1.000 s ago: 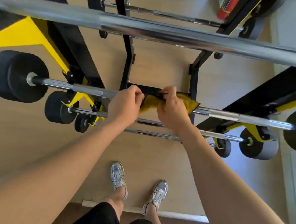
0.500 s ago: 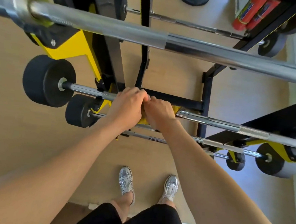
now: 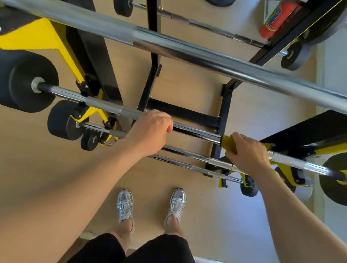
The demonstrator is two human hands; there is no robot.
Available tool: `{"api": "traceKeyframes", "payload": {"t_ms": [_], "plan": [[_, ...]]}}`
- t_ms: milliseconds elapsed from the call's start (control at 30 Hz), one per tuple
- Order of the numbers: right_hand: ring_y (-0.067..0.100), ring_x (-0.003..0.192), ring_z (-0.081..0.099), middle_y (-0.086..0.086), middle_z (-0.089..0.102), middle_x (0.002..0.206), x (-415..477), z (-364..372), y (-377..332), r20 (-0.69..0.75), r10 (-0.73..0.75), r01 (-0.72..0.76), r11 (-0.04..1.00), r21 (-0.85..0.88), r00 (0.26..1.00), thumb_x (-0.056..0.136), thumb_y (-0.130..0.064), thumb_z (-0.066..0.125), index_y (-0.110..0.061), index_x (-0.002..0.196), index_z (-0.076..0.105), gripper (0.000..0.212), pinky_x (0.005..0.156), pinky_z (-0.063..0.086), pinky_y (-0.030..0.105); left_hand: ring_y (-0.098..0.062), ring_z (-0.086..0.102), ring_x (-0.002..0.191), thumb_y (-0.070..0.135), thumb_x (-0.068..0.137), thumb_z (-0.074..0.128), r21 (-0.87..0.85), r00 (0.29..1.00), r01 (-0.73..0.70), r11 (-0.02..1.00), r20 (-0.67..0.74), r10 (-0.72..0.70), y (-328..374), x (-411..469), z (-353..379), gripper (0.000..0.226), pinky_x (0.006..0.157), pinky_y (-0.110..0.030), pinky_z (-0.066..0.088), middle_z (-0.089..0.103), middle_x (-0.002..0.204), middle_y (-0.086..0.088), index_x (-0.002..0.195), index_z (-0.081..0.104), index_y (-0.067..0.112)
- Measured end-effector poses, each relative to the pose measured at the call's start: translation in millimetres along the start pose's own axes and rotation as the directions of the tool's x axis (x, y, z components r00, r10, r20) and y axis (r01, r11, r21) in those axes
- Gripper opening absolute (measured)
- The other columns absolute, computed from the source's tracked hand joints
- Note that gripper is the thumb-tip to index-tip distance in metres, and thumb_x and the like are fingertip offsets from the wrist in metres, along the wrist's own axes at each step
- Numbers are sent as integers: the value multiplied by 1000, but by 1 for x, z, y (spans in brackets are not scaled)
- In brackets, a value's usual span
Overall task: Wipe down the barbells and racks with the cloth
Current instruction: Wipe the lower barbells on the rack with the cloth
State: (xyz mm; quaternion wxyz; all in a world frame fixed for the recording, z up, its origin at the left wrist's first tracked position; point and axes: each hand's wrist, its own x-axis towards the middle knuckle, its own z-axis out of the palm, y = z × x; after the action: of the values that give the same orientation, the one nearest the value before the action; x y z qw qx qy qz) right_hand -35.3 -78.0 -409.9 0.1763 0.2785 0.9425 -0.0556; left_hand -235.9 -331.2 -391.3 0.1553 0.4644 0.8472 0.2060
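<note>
A chrome barbell (image 3: 198,131) with black end weights lies across the black and yellow rack (image 3: 49,39) below me. My left hand (image 3: 149,132) grips its shaft left of centre, fingers curled over the bar. My right hand (image 3: 247,153) grips the yellow cloth (image 3: 227,142), wrapped round the same bar near the right rack arm; most of the cloth is hidden under the hand. A thicker chrome barbell (image 3: 197,54) crosses the view above it. Two thinner bars (image 3: 187,154) sit lower on the rack.
Black weight heads hang at the left (image 3: 17,80) and right (image 3: 345,179) bar ends. A red cylinder (image 3: 274,22) stands at the far right by another barbell (image 3: 201,24). My feet in silver shoes (image 3: 126,205) stand on the wooden floor.
My right hand has slid the cloth along the bar to the right, away from my left hand. My left hand stays gripping the bar. The view has shifted slightly.
</note>
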Motion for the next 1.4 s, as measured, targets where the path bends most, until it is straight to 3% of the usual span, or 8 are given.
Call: {"api": "traceKeyframes", "payload": {"t_ms": [133,333,467,600,733,1000,1133,1400], "plan": [[22,84,58,0,60,91,4,13,-32,-106,88,-94,994,-48,990,95,-47,64,-20,110,53,32,88,50,41,-19,61,113,-2,93,67,2,999,40,999,-12,-40,42,16,17,24,100,-42,54,69,116,-3,113,70,12],[28,121,58,7,61,128,18,10,-111,-133,-279,282,959,4,951,100,-27,58,-14,141,49,44,107,43,44,-23,58,96,-1,89,66,68,983,151,986,-116,-143,70,34,29,21,76,-32,44,62,104,-5,102,59,15],[23,100,66,-2,64,111,32,-5,-70,16,-376,370,918,143,927,107,-40,48,-26,131,50,27,82,52,39,-27,61,106,-1,88,70,125,974,215,969,-104,-203,76,38,33,32,83,-36,51,65,116,-9,117,62,10],[13,65,60,-6,62,76,10,6,54,57,-78,75,995,60,995,108,-61,16,-28,92,55,53,65,56,37,-24,67,94,2,92,68,138,973,232,963,-28,-230,89,42,43,27,82,-39,59,70,105,-6,117,69,13],[17,60,59,0,62,70,10,5,74,34,67,-69,996,64,997,108,-57,17,-22,73,57,64,64,57,37,-19,66,84,5,91,71,87,951,294,952,72,-301,93,48,45,30,76,-33,59,70,103,-5,117,75,20],[16,66,60,-4,59,79,34,-8,-43,56,-255,252,966,66,965,104,-70,20,-22,103,51,56,65,54,39,-22,65,117,-7,89,64,-60,955,257,965,172,-243,75,43,26,56,100,-34,54,69,129,-4,139,64,18],[25,85,67,3,62,106,61,-5,-121,11,-506,506,862,-25,863,109,-38,46,-14,133,44,35,63,45,38,-27,66,112,-9,89,63,-28,945,328,944,2,-328,40,22,6,46,97,-40,56,68,127,-10,129,64,12],[21,70,60,-2,63,89,93,-8,-218,43,-496,490,865,111,867,104,-34,55,-14,130,49,33,58,44,36,-28,60,122,-10,86,67,100,941,332,938,35,-337,-18,6,-31,59,100,-42,52,64,132,-7,138,55,15]]}}
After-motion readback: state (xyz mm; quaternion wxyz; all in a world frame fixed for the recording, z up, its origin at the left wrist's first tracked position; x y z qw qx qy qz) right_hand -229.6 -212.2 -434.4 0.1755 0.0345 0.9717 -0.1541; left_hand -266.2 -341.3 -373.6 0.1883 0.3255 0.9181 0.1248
